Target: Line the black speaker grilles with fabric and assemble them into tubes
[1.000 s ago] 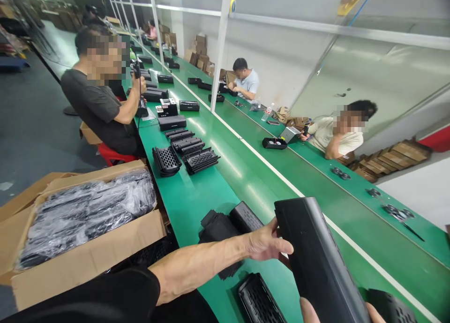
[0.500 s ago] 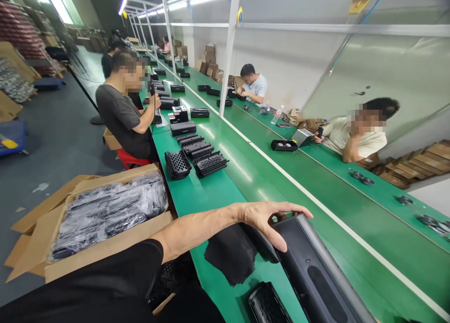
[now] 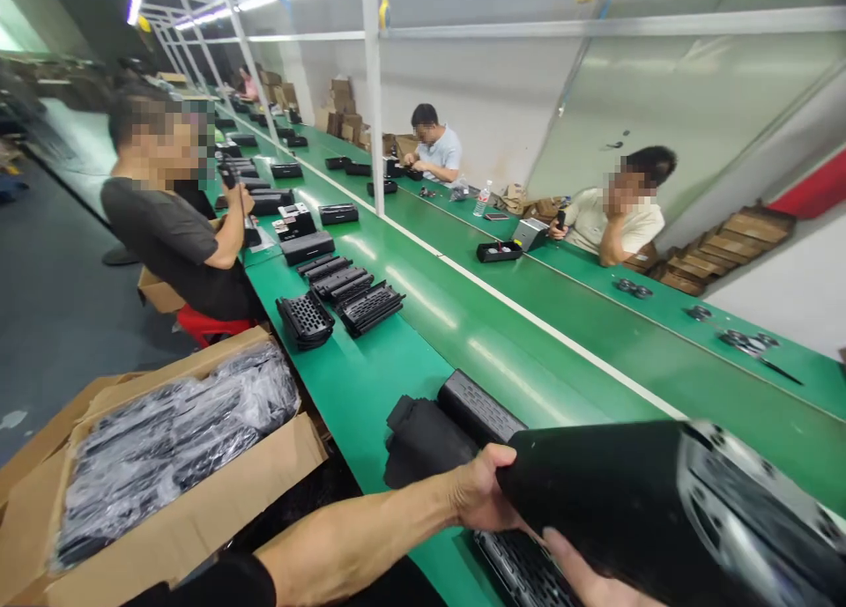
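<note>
A long black speaker housing [image 3: 608, 484] is held up close to the camera, tilted, its open end with round cutouts turned to the right. My left hand [image 3: 486, 492] is closed on its left end, thumb on top. My right hand [image 3: 588, 576] shows at the bottom edge, gripping the housing from below; part of it is hidden. Behind the left hand lie a stack of thin black sheets [image 3: 426, 440] and a black perforated housing [image 3: 479, 404] on the green table [image 3: 423, 360]. Under the hands another black perforated part [image 3: 522, 567] is partly covered.
An open carton [image 3: 304, 457] of plastic-wrapped parts stands at left. Perforated black shells [image 3: 305, 319] are stacked along the table. A co-worker [image 3: 165, 202] sits at left; two more people sit across. A white post [image 3: 374, 96] rises from the table. Round drivers [image 3: 744, 341] lie far right.
The housing has been raised and turned, so its open end now faces right. My left hand has shifted from over its end to a grip on its side. My right hand has come into view.
</note>
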Demonstrator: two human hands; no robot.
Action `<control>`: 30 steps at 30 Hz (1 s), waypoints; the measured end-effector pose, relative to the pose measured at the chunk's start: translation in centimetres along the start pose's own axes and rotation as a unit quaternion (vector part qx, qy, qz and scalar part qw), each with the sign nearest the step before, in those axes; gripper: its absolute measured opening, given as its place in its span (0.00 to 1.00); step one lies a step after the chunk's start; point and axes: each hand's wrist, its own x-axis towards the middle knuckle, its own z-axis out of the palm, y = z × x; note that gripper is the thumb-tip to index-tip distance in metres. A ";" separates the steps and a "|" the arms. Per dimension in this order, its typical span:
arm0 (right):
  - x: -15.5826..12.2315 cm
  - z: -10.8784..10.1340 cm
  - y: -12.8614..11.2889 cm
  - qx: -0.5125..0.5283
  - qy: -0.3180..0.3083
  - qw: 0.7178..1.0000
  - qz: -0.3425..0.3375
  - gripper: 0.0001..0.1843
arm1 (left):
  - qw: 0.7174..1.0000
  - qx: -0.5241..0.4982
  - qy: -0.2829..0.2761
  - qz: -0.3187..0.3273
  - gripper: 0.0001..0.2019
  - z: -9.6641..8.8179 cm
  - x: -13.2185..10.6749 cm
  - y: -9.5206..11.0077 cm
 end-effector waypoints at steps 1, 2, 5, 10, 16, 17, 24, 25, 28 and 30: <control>-0.1 -0.1 -0.1 -0.022 0.005 1.000 0.000 0.54 | 0.999 0.040 0.020 -0.005 0.41 -0.2 -0.5 0.2; -0.1 -0.4 -0.2 -0.045 0.013 0.999 -0.007 0.56 | 0.995 0.089 0.050 0.011 0.43 -0.3 -1.2 1.0; -0.3 -2.0 -0.6 -0.153 0.028 0.982 -0.102 0.56 | 0.971 0.207 0.088 0.086 0.51 0.5 -3.5 5.3; -0.1 -2.4 -0.4 -0.383 -0.015 0.880 -0.281 0.42 | 0.894 0.438 0.055 0.080 0.55 2.5 -5.0 8.2; -1.0 -4.2 3.1 -0.229 -0.046 0.963 -0.134 0.55 | 0.917 0.377 0.087 0.102 0.45 0.2 -5.4 6.0; -1.5 -4.5 3.5 -0.169 -0.048 0.982 -0.066 0.56 | 0.924 0.360 0.083 0.100 0.45 -0.2 -5.5 6.0; -4.8 -3.1 1.3 0.033 0.008 0.993 0.115 0.48 | 0.900 0.433 0.046 0.018 0.54 0.8 -6.4 7.6; -4.9 -2.9 1.3 0.037 0.015 0.993 0.113 0.47 | 0.895 0.443 0.054 0.022 0.51 1.2 -6.4 7.6; -4.9 -2.7 2.6 0.050 0.034 0.990 0.127 0.48 | 0.898 0.432 0.072 0.036 0.45 1.7 -5.8 6.9; -4.7 -2.9 4.1 0.070 0.033 0.985 0.155 0.49 | 0.905 0.411 0.100 0.038 0.42 1.6 -5.1 6.1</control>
